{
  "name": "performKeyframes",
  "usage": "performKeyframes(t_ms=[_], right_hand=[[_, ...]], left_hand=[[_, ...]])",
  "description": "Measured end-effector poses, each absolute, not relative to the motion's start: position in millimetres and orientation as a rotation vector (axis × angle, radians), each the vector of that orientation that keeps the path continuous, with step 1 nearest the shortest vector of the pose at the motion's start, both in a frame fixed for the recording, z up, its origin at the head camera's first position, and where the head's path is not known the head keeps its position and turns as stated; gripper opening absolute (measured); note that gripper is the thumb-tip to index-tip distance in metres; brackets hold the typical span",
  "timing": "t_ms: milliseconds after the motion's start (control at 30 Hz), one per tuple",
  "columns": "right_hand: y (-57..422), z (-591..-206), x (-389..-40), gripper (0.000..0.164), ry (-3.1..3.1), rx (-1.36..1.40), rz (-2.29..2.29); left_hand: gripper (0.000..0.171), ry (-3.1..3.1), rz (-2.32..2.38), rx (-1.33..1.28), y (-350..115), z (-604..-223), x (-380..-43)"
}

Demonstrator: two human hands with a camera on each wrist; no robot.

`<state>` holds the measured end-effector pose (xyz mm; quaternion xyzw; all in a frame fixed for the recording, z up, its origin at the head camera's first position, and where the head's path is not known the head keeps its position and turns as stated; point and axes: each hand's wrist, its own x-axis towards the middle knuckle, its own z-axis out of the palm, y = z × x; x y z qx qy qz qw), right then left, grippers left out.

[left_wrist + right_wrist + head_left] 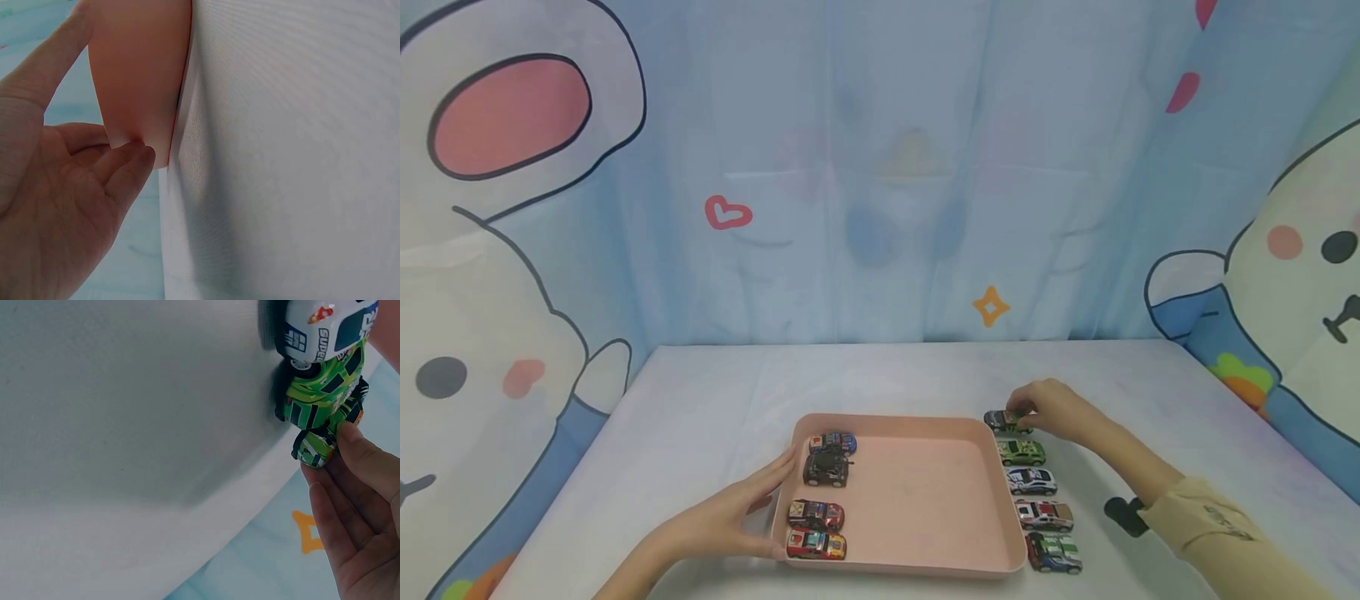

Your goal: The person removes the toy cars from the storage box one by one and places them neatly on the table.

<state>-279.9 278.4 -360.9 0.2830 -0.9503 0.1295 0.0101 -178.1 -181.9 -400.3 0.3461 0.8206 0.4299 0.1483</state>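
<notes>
A pink tray stands on the table, and my left hand grips its left side, thumb by the near corner and fingers farther back. The left wrist view shows that hand's curled fingertips against the tray's outer wall. Inside, along the left, are several toy cars, among them a black one and a red-yellow one. My right hand pinches a dark green toy car beyond the tray's far right corner. Thumb and fingers are on its sides; whether it touches the table is unclear.
Down the tray's right side runs a column of toy cars: a green one, a white one, a red-white one and a blue-green one. A cartoon-printed curtain hangs behind the white table.
</notes>
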Motion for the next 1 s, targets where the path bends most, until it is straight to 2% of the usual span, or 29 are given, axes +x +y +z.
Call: performKeyframes(t_ms=[667, 1000], right_hand=[[273.7, -367.7, -282.5, 0.015, -3.005, 0.851, 0.367], [276.8, -356.7, -268.3, 0.031, -2.935, 0.825, 0.327]], left_hand=[[0.102, 2.376, 1.215, 0.994, -183.6, -398.0, -178.3], [0.101, 2.359, 1.227, 1.011, -183.8, -398.3, -179.3]])
